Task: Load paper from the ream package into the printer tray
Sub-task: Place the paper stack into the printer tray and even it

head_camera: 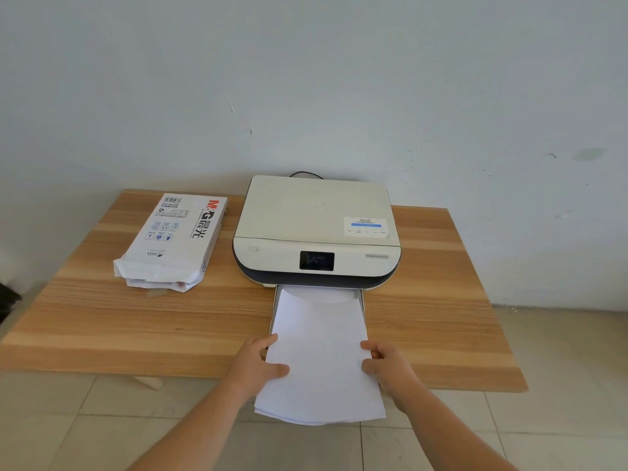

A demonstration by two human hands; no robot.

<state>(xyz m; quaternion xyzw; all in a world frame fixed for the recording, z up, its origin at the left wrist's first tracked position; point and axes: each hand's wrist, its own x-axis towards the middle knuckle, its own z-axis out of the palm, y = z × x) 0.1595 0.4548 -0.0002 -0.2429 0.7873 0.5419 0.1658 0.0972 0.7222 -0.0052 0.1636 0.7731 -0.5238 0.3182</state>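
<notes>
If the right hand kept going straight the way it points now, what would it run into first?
Probably the printer. The right hand grips the paper stack by its right edge and points along the pulled-out tray toward the printer's dark front. Nothing else shows in that line, though depth is hard to judge.

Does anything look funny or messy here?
A little. The ream pack lies left of the printer with its near end torn open and crumpled. The paper, held by the left hand and right hand, bows and hangs past the table edge, only its far end in the tray.
</notes>
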